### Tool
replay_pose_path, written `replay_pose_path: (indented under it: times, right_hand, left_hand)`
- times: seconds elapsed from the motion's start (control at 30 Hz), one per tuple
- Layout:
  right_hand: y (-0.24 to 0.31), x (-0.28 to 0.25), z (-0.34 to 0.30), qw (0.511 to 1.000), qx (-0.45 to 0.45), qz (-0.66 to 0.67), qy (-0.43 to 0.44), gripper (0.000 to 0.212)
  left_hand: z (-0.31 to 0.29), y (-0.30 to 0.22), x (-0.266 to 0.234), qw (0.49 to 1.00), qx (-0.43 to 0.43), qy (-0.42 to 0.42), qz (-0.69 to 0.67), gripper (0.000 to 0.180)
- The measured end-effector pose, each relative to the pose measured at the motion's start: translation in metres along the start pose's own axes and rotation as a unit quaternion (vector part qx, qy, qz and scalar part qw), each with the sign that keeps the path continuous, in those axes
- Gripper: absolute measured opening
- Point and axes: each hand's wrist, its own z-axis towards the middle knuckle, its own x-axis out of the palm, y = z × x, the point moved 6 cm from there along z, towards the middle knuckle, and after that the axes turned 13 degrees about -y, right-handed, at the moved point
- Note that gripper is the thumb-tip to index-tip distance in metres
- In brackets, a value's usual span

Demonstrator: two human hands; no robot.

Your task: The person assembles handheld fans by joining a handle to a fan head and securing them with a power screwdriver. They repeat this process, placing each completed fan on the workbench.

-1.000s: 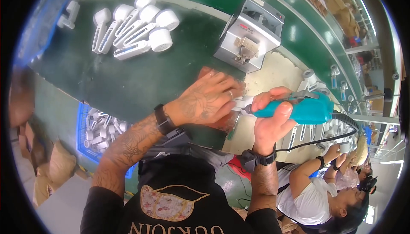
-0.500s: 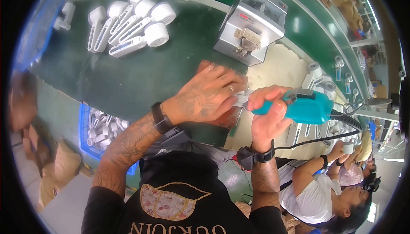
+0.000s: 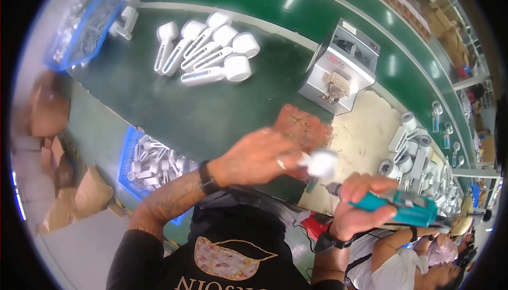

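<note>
My left hand (image 3: 258,157) is closed on a white handheld shower head (image 3: 323,164), its round end pointing right; both are smeared by motion. Wrapped in my right hand (image 3: 364,201) is a teal electric screwdriver (image 3: 415,210) with its tip toward the left. A small gap separates that tip from the shower head. Beneath and beyond my left hand lies a worn reddish-brown mat (image 3: 302,127) on the green table (image 3: 211,107). Several white shower heads (image 3: 211,51) lie side by side at the far left of the table.
A silver box-shaped machine (image 3: 341,73) stands beyond the mat. More shower heads (image 3: 415,155) pile up at the right on a beige sheet (image 3: 360,131). Blue baskets (image 3: 127,176) sit at the left, one holding white parts. A co-worker (image 3: 391,258) sits at the right.
The screwdriver has drawn back to the right and nearer me, away from the part. My left hand has lifted the shower head off the mat, exposing its round end. The view has shifted.
</note>
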Motion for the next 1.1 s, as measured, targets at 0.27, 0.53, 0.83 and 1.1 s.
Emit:
replay_pose_path:
  times: [0.27, 0.53, 0.83, 1.1]
  right_hand:
    - [0.005, -0.015, -0.006, 1.0, 0.014, 0.006, -0.003, 0.062]
    - [-0.002, -0.001, -0.008, 0.999, 0.041, 0.017, -0.003, 0.061]
    - [0.001, -0.039, -0.024, 0.996, 0.07, -0.048, 0.012, 0.067]
    - [0.008, -0.064, -0.047, 0.984, 0.145, -0.084, 0.059, 0.076]
  left_hand:
    - [-0.045, 0.092, -0.08, 0.931, -0.236, -0.068, 0.269, 0.055]
    - [-0.008, 0.153, -0.071, 0.925, -0.197, 0.032, 0.323, 0.083]
    - [-0.023, 0.207, -0.103, 0.868, -0.203, -0.072, 0.447, 0.073]
    - [0.08, 0.079, -0.042, 0.96, -0.153, -0.162, 0.17, 0.039]
